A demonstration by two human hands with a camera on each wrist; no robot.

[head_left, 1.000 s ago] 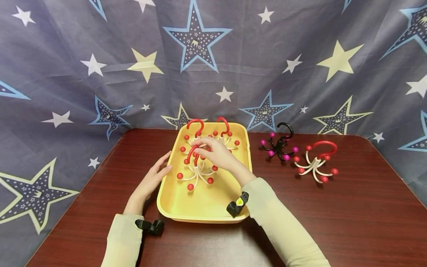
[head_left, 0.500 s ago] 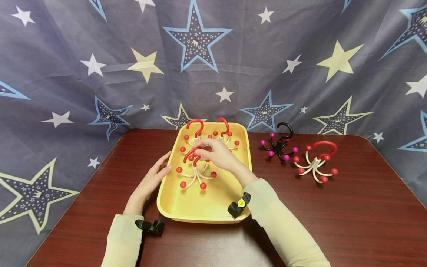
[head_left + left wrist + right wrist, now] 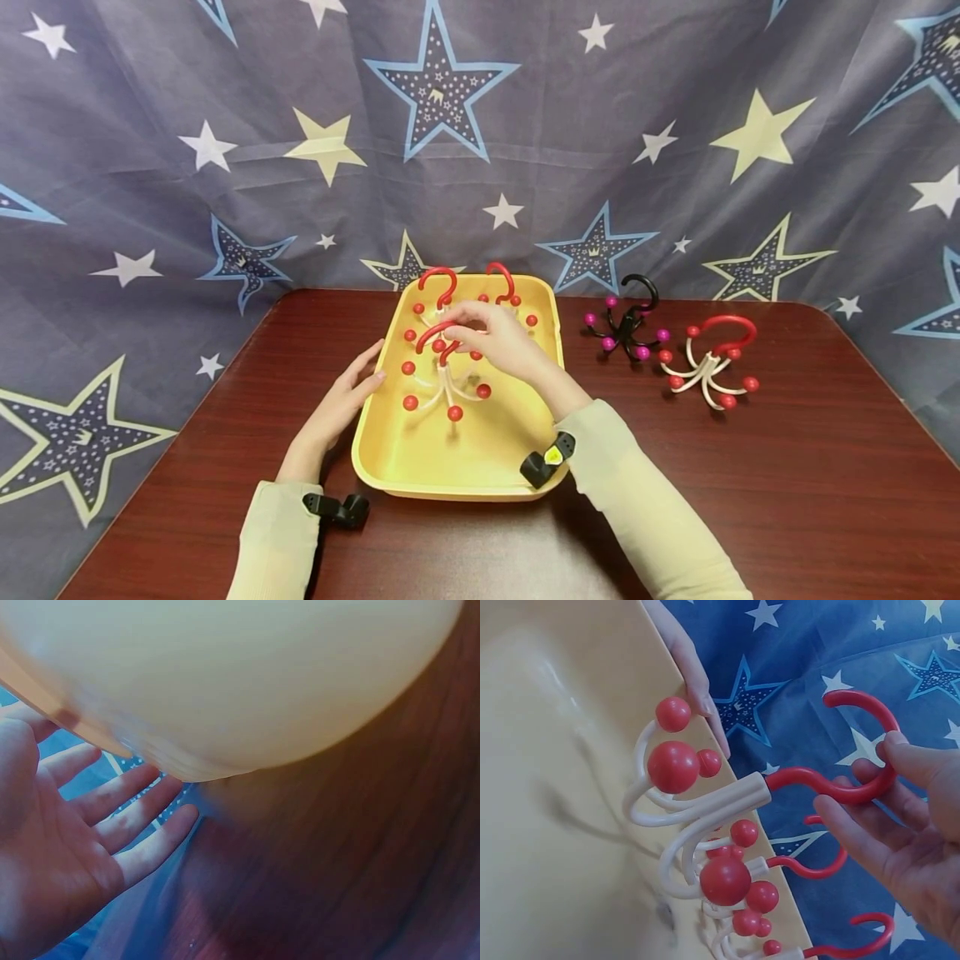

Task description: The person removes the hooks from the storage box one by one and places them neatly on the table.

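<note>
A white multi-arm hanger (image 3: 444, 382) with a red hook and red ball tips stands over the front half of a yellow tray (image 3: 450, 492). My right hand (image 3: 504, 340) pinches its hook between thumb and fingers, plainly seen in the right wrist view, where the hanger's arms (image 3: 697, 810) appear raised off the tray floor above their shadow. At the tray's left side, my left hand (image 3: 341, 408) touches the outer wall with fingers extended. The left wrist view shows those fingers (image 3: 112, 832) spread along the tray's underside edge.
Two similar red-and-white hangers, one at the left (image 3: 442, 292) and one at the right (image 3: 506, 287), sit at the tray's far end. To the right on the brown table (image 3: 750, 492) lie a black hanger with magenta tips (image 3: 626, 329) and another red-and-white hanger (image 3: 708, 367). A star-patterned cloth (image 3: 285, 200) hangs behind.
The held hanger has turned, so its ball tips point in different directions. My right hand has shifted slightly to the right and up; the left hand stays at the tray.
</note>
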